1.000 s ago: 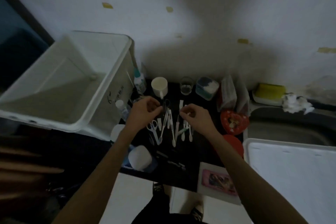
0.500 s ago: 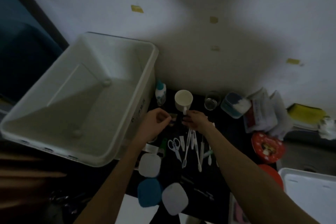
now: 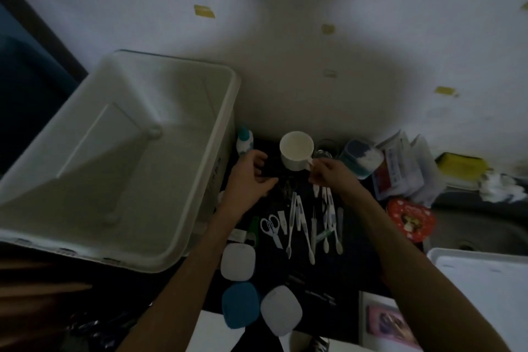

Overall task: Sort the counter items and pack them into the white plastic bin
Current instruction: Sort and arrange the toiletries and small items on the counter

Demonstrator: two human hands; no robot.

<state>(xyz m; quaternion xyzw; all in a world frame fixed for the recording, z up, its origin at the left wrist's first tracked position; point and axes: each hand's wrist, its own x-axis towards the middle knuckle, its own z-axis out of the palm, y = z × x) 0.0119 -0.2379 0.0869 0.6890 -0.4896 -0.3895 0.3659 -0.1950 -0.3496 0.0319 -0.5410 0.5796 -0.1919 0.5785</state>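
The large white plastic bin (image 3: 171, 100) stands to the left of the dark counter with nothing inside. My left hand (image 3: 251, 180) is beside the bin's right wall, its fingers curled round a small dark item that I cannot make out. Just right of it, my right hand (image 3: 333, 177) pinches the handle of a white cup (image 3: 295, 148) standing at the back of the counter. Below both hands lies a row of toothbrushes (image 3: 311, 223) and small white scissors (image 3: 271, 227).
Three rounded cases, white (image 3: 237, 261), blue (image 3: 240, 304) and white (image 3: 281, 310), lie at the counter's front. A small bottle (image 3: 245, 141), a glass (image 3: 325, 148), a cotton jar (image 3: 361, 157), packets (image 3: 400, 168) and a red tin (image 3: 410, 218) line the back and right. A white lid (image 3: 480, 288) covers the sink's near side.
Both hands have moved from the toothbrush row up toward the cup. My right hand has reached the cup's handle. The view has shifted left and down, bringing the bin closer.
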